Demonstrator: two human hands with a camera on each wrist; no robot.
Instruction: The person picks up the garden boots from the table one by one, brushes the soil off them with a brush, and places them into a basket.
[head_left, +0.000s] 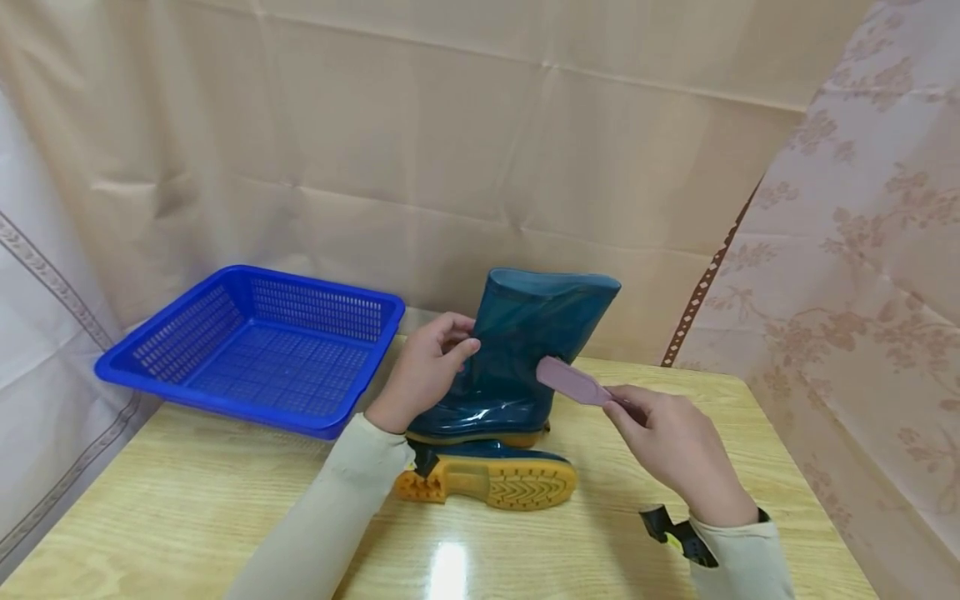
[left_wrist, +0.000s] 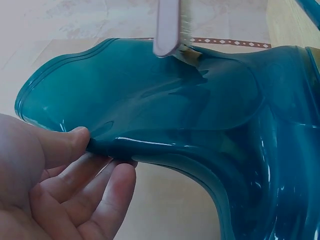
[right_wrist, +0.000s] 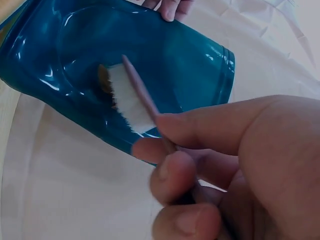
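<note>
A glossy teal rain boot (head_left: 525,333) stands upright on the table, its shaft leaning right. My left hand (head_left: 429,367) pinches the edge of the shaft between thumb and fingers, close to the top opening in the left wrist view. In my right hand (head_left: 671,442) is a pinkish scrub brush (head_left: 572,381), gripped by its handle. Its white bristles (right_wrist: 129,97) face the boot's side, against or very near a brown smudge (right_wrist: 104,78); exact contact is hard to tell. A second rain boot (head_left: 487,479) lies on its side in front, yellow sole outward.
A blue plastic basket (head_left: 367,375) with slotted walls sits at the table's left rear. Behind the wooden table (head_left: 637,508) hangs a beige curtain (head_left: 420,150), and a floral cloth (head_left: 847,275) hangs on the right.
</note>
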